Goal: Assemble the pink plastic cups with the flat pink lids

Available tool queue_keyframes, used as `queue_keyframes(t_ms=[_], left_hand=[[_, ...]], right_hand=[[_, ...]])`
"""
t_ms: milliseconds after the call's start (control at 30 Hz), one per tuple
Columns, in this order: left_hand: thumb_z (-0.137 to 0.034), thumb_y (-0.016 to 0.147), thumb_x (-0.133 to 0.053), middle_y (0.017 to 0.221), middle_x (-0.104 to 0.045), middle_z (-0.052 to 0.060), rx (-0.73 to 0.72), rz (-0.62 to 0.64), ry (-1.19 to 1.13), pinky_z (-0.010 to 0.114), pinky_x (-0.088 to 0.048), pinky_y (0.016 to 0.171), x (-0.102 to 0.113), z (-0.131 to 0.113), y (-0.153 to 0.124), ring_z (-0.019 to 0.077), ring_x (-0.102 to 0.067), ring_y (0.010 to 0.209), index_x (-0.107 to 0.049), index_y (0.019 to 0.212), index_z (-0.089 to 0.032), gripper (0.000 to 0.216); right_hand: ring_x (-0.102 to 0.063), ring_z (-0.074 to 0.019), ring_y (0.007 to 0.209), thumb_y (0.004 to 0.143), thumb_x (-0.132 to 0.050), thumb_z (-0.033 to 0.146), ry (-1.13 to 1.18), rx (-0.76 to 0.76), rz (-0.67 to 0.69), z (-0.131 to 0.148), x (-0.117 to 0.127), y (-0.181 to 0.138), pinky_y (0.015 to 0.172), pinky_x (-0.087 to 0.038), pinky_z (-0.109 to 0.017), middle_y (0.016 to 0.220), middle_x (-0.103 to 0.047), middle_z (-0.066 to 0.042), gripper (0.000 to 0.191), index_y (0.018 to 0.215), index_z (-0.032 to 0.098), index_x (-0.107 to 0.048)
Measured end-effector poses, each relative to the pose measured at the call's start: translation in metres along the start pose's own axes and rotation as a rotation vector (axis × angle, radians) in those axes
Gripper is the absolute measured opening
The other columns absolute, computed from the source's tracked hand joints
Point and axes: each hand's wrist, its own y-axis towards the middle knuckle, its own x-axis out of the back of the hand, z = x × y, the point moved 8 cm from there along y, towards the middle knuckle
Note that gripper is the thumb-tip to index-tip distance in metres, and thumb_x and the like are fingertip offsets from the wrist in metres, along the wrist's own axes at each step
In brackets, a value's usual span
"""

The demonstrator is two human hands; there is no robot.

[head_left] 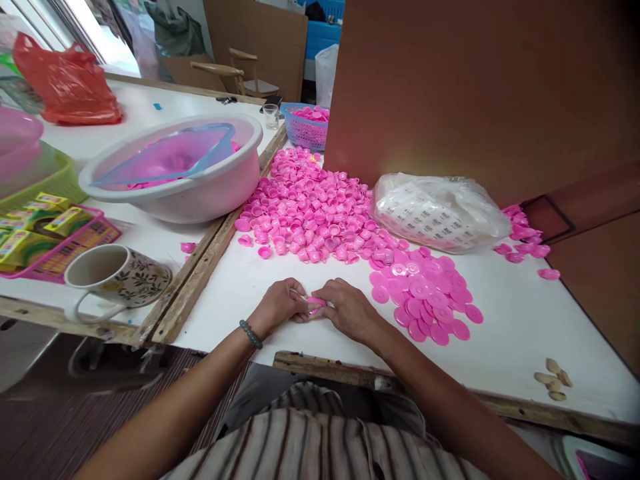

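Observation:
Both my hands meet near the front edge of the white table (510, 333). My left hand (280, 305) and my right hand (347, 308) are closed together on a small pink plastic piece (316, 304), which shows only between the fingertips. A big heap of small pink cups (310, 210) lies just beyond the hands. To the right of my right hand lies a patch of flat pink round lids (425, 297). A bead bracelet sits on my left wrist.
A white basin (200, 183) with a lilac scoop stands on the left. A flowered mug (113, 277), a pink tray of small boxes (45, 233), a clear bag of printed sheets (440, 210), a blue basket of pink parts (306, 127), several nut shells (554, 380) and a brown board wall surround the work spot.

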Motion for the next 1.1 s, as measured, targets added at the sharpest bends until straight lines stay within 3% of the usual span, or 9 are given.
queue_keyframes(t_ms=[300, 467, 633, 833, 967, 1033, 1100], left_hand=[[-0.007, 0.061, -0.067, 0.044, -0.058, -0.003, 0.062, 0.016, 0.051, 0.023, -0.049, 0.043, 0.0, 0.003, 0.004, 0.0131, -0.059, 0.041, -0.043, 0.072, -0.016, 0.028], [-0.022, 0.056, -0.076, 0.044, -0.057, -0.004, -0.018, 0.009, 0.024, 0.019, -0.045, 0.042, 0.0, -0.005, 0.004, 0.0101, -0.055, 0.039, -0.046, 0.073, -0.015, 0.035], [-0.031, 0.05, -0.08, 0.051, -0.058, -0.003, -0.063, 0.08, 0.073, 0.019, -0.045, 0.042, -0.003, -0.005, 0.003, 0.008, -0.054, 0.041, -0.048, 0.072, -0.014, 0.042], [-0.035, 0.053, -0.077, 0.047, -0.051, -0.006, -0.047, 0.07, 0.187, 0.022, -0.045, 0.042, -0.007, -0.006, 0.003, 0.0099, -0.053, 0.04, -0.046, 0.067, -0.016, 0.04], [-0.038, 0.055, -0.075, 0.046, -0.05, -0.007, -0.051, 0.103, 0.207, 0.021, -0.042, 0.041, -0.013, -0.009, 0.001, 0.0099, -0.051, 0.039, -0.044, 0.068, -0.017, 0.039], [-0.04, 0.06, -0.071, 0.046, -0.05, -0.006, -0.075, 0.147, 0.234, 0.021, -0.04, 0.041, -0.015, -0.011, -0.003, 0.0098, -0.049, 0.039, -0.045, 0.071, -0.017, 0.037], [-0.043, 0.065, -0.066, 0.049, -0.052, -0.005, -0.136, 0.113, 0.338, 0.021, -0.039, 0.044, -0.009, -0.017, -0.009, 0.0103, -0.049, 0.043, -0.048, 0.073, -0.017, 0.033]], right_hand=[[-0.046, -0.0163, 0.075, 0.08, -0.052, 0.011, -0.032, -0.031, -0.056, 0.002, -0.006, -0.001, 0.063, -0.036, -0.026, 0.073, -0.053, -0.004, 0.011, 0.077, 0.017, -0.062], [-0.051, -0.013, 0.067, 0.077, -0.061, 0.022, 0.27, -0.177, -0.123, -0.02, -0.009, -0.014, 0.061, -0.037, -0.024, 0.072, -0.059, -0.001, 0.014, 0.089, 0.019, -0.067], [-0.051, -0.0114, 0.062, 0.072, -0.064, 0.026, 0.48, -0.265, -0.101, -0.029, -0.017, -0.02, 0.055, -0.036, -0.021, 0.068, -0.06, 0.002, 0.012, 0.082, 0.02, -0.067], [-0.051, -0.0104, 0.062, 0.073, -0.063, 0.019, 0.366, -0.237, -0.056, -0.021, -0.02, -0.014, 0.056, -0.033, -0.02, 0.068, -0.059, 0.004, 0.009, 0.083, 0.021, -0.062], [-0.052, -0.0111, 0.064, 0.076, -0.063, 0.027, 0.284, -0.238, -0.072, -0.015, -0.018, -0.019, 0.058, -0.035, -0.021, 0.07, -0.059, 0.003, 0.011, 0.084, 0.021, -0.06], [-0.053, -0.0129, 0.07, 0.078, -0.062, 0.031, 0.222, -0.218, -0.123, -0.016, -0.011, -0.027, 0.061, -0.038, -0.023, 0.076, -0.06, 0.0, 0.015, 0.088, 0.021, -0.062], [-0.054, -0.0159, 0.079, 0.082, -0.057, 0.03, 0.116, -0.247, -0.233, -0.027, 0.003, -0.041, 0.067, -0.041, -0.026, 0.085, -0.061, -0.004, 0.017, 0.095, 0.019, -0.062]])
